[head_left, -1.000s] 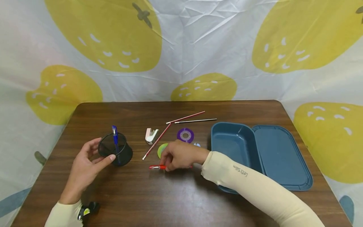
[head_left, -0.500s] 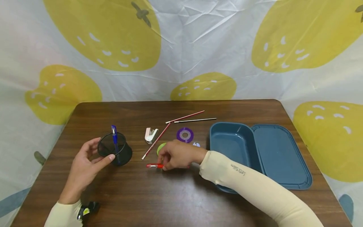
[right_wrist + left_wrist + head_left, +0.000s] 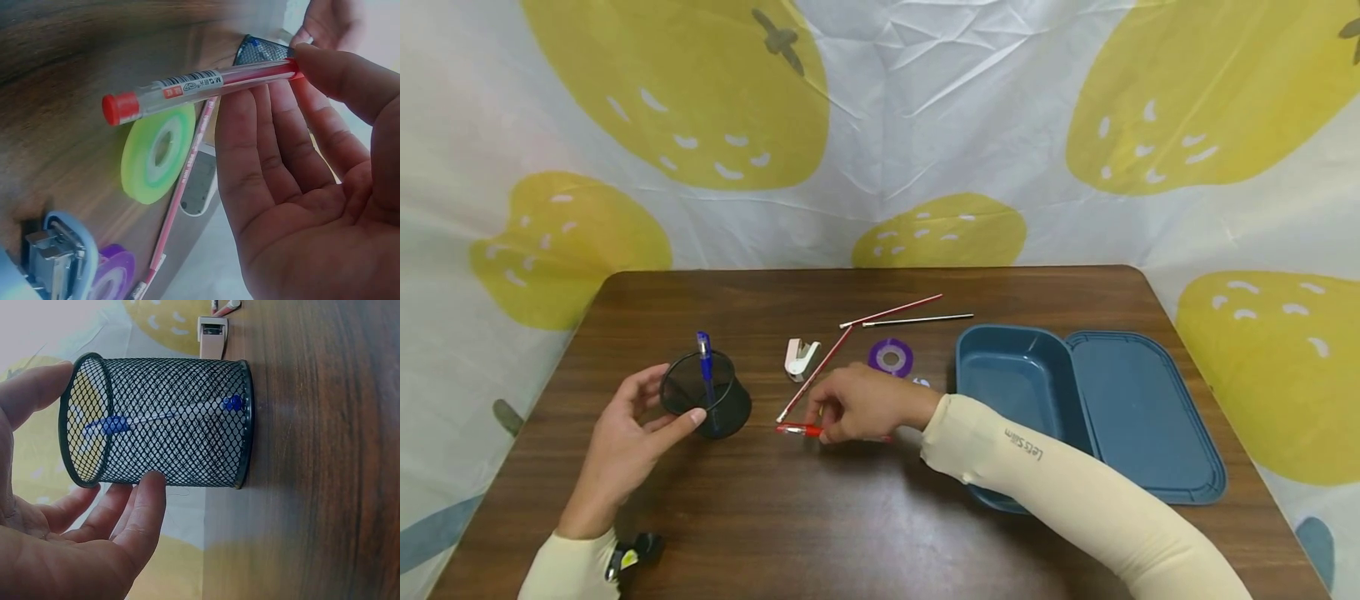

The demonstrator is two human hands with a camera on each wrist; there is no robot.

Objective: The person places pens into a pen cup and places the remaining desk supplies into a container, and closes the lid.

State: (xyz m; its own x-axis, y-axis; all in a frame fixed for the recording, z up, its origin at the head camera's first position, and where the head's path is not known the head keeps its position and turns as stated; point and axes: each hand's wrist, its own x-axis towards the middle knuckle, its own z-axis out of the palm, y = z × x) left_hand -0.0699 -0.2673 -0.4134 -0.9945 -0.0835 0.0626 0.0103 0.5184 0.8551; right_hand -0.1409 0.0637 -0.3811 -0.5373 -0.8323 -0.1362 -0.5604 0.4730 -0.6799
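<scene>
My left hand (image 3: pixel 628 446) holds a black mesh pen holder (image 3: pixel 730 410) near its rim, thumb on the near side and fingers at the far side. The holder is upright on the table, with a blue pen (image 3: pixel 706 358) leaning inside it. To the right, my right hand (image 3: pixel 865 406) pinches a red-capped gel pen (image 3: pixel 792 430) between thumb and fingers, just above or at the tabletop. The right wrist view shows its clear barrel (image 3: pixel 200 86) and red end plug. Below that pen in the same view is a green tape roll (image 3: pixel 159 153), which my hand hides from the head view.
Two red pencils (image 3: pixel 891 310) and a dark one (image 3: pixel 917 320) lie behind my right hand. Nearby are a small white stapler (image 3: pixel 801 358), a purple tape roll (image 3: pixel 891 357) and a light blue stapler (image 3: pixel 78 250). A blue box (image 3: pixel 1015 375) and its lid (image 3: pixel 1150 417) occupy the right side.
My right hand has moved a little left and slightly away from me with the red gel pen, covering the green tape roll in the head view. My left hand and the pen holder stay put.
</scene>
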